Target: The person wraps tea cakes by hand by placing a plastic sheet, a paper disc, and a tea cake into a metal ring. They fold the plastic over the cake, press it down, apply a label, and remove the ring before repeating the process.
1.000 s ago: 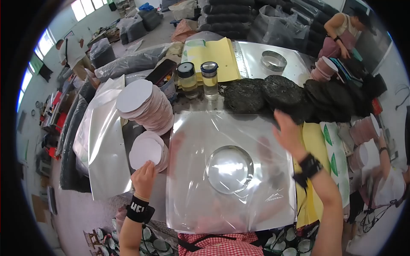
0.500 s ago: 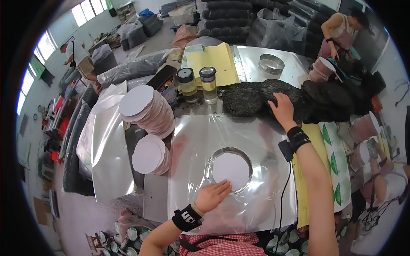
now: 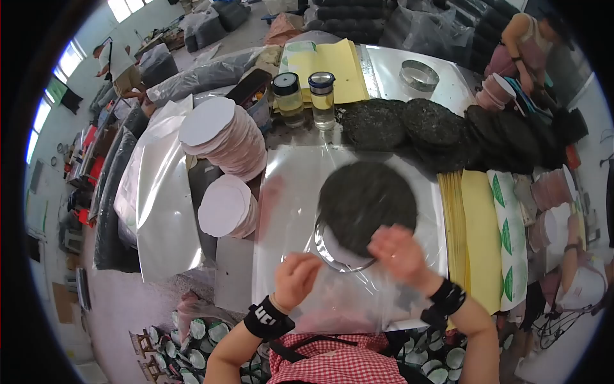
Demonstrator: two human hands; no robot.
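A dark round dried seaweed sheet (image 3: 369, 206), slightly blurred, hangs tilted over the metal ring (image 3: 326, 246) and covers much of it. My right hand (image 3: 400, 256) grips the sheet by its lower right edge. Part of a white paper disc (image 3: 341, 251) shows inside the ring, below the sheet. Left of the ring, my left hand (image 3: 297, 279) hovers over the clear plastic film (image 3: 288, 192), fingers curled in and nothing visible in them. More seaweed sheets (image 3: 435, 123) lie in stacks behind the film.
Two stacks of white paper discs (image 3: 225, 205) stand at the left. Two lidded jars (image 3: 322, 102) stand behind the film. Yellow paper (image 3: 480, 237) lies on the right, and a second metal ring (image 3: 419, 77) sits at the back. A co-worker (image 3: 521, 54) is at the far right.
My right hand has come from the seaweed stack to the ring, bringing a seaweed sheet. My left hand has lifted off the white disc, moved left and curled its fingers.
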